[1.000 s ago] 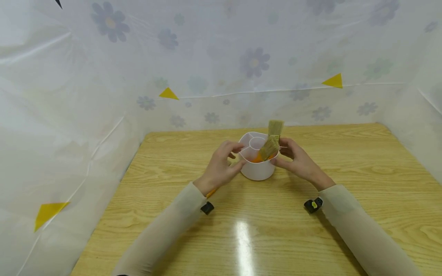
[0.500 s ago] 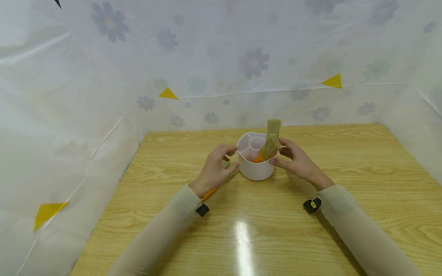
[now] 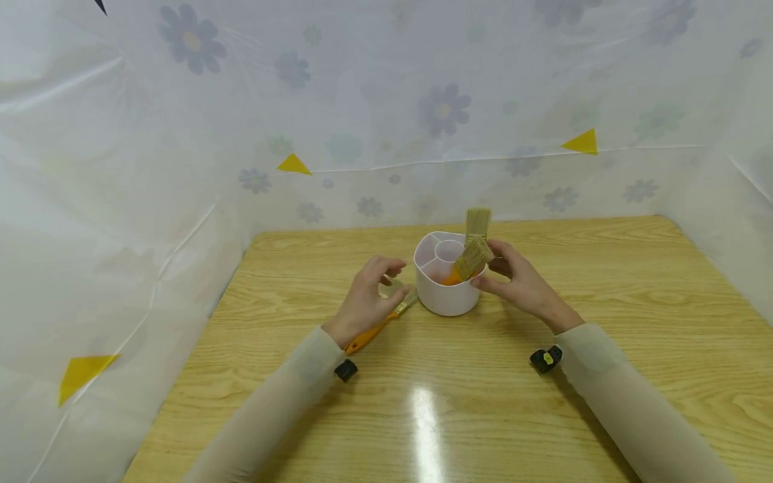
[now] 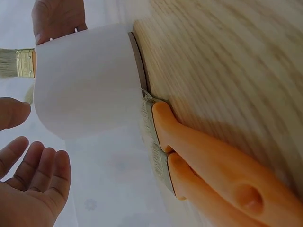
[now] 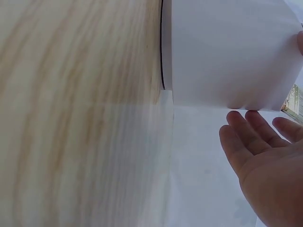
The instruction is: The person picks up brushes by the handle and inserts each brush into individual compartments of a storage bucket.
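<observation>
White round holder (image 3: 448, 295) sits mid tabletop (image 3: 604, 282), toward the far side. Inside it is split into compartments round a small central ring; a tan-bristle brush (image 3: 474, 257) with an orange handle stands tilted in the near-right compartment, bristles up, and a second brush (image 3: 478, 222) pokes up bristles-first at the far-right rim (which compartment, cannot tell). The other compartments look bare from the head view.

Right hand (image 3: 521, 282) is at the holder's right side, fingers loosely bent, fingertips touching the wall and rim near the tilted brush; not clearly wrapped round anything. The right wrist view shows the palm open, fingers straight, just beside the white wall (image 5: 232, 52).

Left hand (image 3: 367, 298) is just left of the holder, fingers relaxed and slightly curled, holding nothing; the left wrist view shows an open palm (image 4: 33, 184). Under and beside it two orange-handled brushes (image 4: 199, 161) lie flat on the tabletop, side by side, bristles against the holder's base, handles pointing near-left.
</observation>
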A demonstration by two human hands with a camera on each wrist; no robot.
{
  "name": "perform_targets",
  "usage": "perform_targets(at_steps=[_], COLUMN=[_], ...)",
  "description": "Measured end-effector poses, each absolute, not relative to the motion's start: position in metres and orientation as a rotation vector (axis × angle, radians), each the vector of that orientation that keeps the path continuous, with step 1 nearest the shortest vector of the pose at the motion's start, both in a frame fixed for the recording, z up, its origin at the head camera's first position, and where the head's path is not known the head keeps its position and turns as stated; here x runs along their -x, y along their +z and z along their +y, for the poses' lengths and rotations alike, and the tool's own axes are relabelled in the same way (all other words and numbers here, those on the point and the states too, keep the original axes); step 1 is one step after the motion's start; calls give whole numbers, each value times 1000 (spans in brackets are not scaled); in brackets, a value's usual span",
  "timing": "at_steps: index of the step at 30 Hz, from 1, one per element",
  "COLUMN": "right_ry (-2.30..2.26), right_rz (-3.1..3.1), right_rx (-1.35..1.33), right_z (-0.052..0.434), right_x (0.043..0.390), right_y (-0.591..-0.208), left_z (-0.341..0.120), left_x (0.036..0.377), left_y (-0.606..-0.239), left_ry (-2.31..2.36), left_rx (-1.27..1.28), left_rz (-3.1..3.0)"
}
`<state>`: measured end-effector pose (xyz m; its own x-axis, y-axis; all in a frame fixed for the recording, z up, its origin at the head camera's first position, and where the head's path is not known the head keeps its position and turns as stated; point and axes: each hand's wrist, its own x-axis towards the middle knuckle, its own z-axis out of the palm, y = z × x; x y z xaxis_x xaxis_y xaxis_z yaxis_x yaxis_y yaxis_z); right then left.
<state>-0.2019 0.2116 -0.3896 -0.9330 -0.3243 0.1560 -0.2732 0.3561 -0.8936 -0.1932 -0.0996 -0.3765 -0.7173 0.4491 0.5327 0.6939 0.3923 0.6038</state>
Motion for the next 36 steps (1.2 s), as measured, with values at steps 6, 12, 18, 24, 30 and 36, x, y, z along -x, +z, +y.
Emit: perform_targets(at_steps=[6, 12, 18, 24, 30, 36], right_ry=[-1704, -1702, -1719, -1727, -1734, -1720], right_rz=[2540, 2538, 2525, 2520, 2519, 2524], right_rx=[587, 609, 568, 569, 586, 611], right_z=[212, 211, 211, 211, 211, 211], right_x=[203, 202, 202, 202, 203, 202], right_y=[-391, -391, -391, -391, -392, -392], left_z=[-106, -113, -118, -123, -128, -131], left_x=[194, 194, 194, 194, 195, 196], left_y=[-380, -382, -383, -386, -386, -390], left_ry=[-1231, -1239, -1244, -1244, -1215, -1189], left_rx=[989, 961, 901, 861, 865, 853], left_rz=[-2401, -2437, -2512, -2545, -2571, -2616])
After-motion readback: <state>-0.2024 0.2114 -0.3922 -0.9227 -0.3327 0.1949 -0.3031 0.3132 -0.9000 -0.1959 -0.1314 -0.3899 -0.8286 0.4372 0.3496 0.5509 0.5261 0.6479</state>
